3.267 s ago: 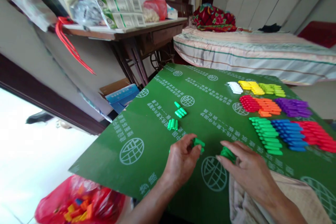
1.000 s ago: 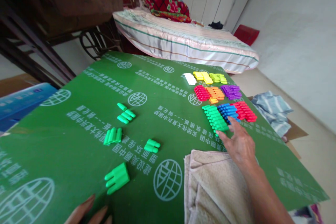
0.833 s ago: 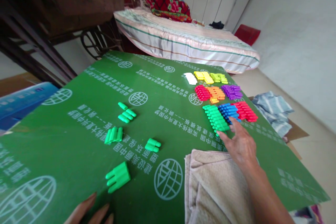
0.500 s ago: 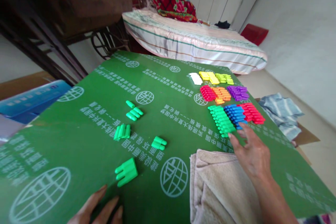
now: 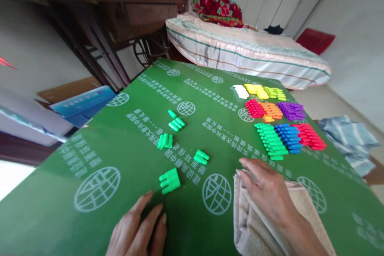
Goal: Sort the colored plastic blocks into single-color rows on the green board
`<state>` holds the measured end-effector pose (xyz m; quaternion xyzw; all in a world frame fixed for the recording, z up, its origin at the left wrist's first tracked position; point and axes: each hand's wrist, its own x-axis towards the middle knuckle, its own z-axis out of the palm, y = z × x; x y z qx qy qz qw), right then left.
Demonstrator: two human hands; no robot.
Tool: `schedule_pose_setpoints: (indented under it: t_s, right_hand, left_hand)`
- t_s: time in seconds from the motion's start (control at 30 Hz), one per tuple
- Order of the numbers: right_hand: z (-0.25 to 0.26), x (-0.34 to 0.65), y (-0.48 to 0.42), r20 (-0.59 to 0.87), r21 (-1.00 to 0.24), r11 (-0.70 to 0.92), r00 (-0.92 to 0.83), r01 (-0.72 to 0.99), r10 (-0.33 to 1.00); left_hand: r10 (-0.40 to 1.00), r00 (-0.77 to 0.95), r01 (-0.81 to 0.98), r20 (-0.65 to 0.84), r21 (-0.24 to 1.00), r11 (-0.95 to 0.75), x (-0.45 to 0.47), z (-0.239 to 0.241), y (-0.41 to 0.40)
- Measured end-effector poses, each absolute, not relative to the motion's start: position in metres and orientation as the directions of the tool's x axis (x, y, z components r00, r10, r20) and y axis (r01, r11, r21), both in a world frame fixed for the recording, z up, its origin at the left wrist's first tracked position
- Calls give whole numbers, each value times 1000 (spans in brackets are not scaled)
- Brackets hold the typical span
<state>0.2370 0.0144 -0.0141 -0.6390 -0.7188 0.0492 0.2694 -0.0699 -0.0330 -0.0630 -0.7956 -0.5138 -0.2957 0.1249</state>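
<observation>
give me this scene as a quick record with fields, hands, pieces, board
left hand: flat on green board, empty, nearest green cluster
right hand: resting on beige towel, empty
loose green pieces: four small clusters, mid-board
sorted pieces: rows by colour at far right, green row nearest the right hand
behind: bed, wooden table

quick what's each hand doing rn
Left hand: open, flat on the green board, holding nothing.
Right hand: open, resting on the beige towel.
</observation>
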Motion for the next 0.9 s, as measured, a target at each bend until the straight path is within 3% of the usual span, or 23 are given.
schedule_pose_setpoints:
  t_s: [0.37, 0.63, 0.9]
  right_hand:
    - [10, 177, 50, -50, -241, 290, -310, 926, 949]
    - [12, 156, 70, -92, -202, 536, -560, 820, 823]
    - [15, 158, 68, -149, -138, 430, -448, 892, 882]
  left_hand:
    - [756, 214, 909, 619, 157, -386, -59, -58, -42]
    - [760, 212, 914, 615, 150, -377, -60, -57, -43]
    - [763, 222, 918, 607, 134, -373, -59, -56, -43]
